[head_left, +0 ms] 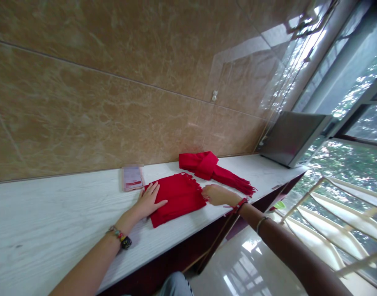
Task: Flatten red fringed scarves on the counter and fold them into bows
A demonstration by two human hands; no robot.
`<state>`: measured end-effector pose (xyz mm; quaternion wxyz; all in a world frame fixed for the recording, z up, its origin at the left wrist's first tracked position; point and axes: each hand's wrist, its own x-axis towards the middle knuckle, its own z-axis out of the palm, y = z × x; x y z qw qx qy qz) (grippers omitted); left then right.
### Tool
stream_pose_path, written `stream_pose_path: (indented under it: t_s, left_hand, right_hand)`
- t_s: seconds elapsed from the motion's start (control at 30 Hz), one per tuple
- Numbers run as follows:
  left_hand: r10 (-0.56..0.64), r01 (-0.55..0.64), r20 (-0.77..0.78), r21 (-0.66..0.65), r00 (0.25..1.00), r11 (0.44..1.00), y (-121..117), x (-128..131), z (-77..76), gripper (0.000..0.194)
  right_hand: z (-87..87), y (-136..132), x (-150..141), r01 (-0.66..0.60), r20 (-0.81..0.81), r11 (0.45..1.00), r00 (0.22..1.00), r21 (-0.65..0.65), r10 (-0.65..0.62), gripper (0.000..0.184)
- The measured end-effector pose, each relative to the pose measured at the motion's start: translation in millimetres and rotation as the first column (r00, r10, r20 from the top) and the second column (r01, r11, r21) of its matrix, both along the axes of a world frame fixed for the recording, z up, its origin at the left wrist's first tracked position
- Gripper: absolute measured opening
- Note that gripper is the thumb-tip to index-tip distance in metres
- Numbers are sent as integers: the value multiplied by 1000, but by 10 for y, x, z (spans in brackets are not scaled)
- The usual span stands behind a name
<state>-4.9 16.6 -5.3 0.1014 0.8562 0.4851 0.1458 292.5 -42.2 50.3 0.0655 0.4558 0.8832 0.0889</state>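
Folded red scarf (178,199): we are resting left hand (148,200) flat, fingers spread | right hand (217,195) curling at three-o'clock fringe (194,183), grip unclear | seemingly straightening; next move needing steady left hand

Windows (367,158) reflect in the brown tiled wall (114,115) and glossy floor (216,269).

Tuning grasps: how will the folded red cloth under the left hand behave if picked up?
The folded red cloth is probably floppy: it lies flat, with loose fringe at one end. Lifted by one corner, it might unfold, as no band around it shows. Rolling seems unlikely given its flat shape.
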Motion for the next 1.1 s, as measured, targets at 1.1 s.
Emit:
stream_pose_path:
  t_s: [1.1]
  left_hand:
    - [14, -14, -4, 42, 1000, 999, -43, -76, 66, 62]
  right_hand:
    - [-79, 814, -724, 321, -269, 946, 916, 46, -298, 67]
